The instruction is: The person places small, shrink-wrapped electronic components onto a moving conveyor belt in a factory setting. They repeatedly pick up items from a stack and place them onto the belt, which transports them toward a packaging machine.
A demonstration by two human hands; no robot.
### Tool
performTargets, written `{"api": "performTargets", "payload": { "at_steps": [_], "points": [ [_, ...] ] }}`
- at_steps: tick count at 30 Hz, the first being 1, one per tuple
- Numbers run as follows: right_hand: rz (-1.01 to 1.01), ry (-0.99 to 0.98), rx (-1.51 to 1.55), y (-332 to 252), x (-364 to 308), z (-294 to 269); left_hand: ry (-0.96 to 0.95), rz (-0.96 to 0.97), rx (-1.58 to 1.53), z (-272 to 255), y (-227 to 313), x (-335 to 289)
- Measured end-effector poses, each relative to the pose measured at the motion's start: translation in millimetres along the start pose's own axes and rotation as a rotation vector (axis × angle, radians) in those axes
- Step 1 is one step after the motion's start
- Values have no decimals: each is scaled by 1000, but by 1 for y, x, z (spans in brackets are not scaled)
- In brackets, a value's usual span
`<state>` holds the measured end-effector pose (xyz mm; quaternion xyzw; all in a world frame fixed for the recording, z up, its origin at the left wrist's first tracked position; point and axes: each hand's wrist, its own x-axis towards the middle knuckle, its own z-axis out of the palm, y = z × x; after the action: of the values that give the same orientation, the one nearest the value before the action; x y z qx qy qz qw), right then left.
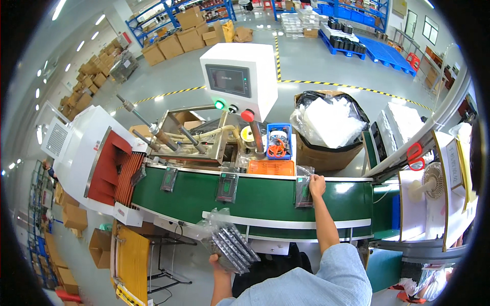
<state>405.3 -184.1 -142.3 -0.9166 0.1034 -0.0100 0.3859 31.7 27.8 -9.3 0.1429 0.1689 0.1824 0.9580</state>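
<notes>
My left hand (pixel 215 262) is closed round the lower edge of a stack of thin boxes in clear plastic film (pixel 232 247), held in front of the conveyor's near rail. My right hand (pixel 317 186) pinches the loose film at the far end of a dark flat box (pixel 303 193), which lies on the green conveyor belt (pixel 265 199). Farther left on the belt lie two similar boxes with green print, a middle box (pixel 226 188) and a left box (pixel 168 179). Another wrapped box (pixel 138 175) sits by the rollers at the tunnel mouth.
A white machine with a red curtain (pixel 107 173) stands at the belt's left end. Behind the belt are a control box (pixel 240 76), a blue tray with orange scissors (pixel 278 143) and a carton of plastic waste (pixel 326 153). A small fan (pixel 433 181) stands at right.
</notes>
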Motion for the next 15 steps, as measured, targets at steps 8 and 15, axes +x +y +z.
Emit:
{"api": "performTargets", "payload": {
  "at_steps": [8, 15],
  "points": [
    [-96, 89, -54, -43, -33, 18, 43, -39, -49, -5, -9, 1],
    [-377, -1234, 539, -149, -186, -79, 45, -118, 81, 20, 0, -3]
  ]
}}
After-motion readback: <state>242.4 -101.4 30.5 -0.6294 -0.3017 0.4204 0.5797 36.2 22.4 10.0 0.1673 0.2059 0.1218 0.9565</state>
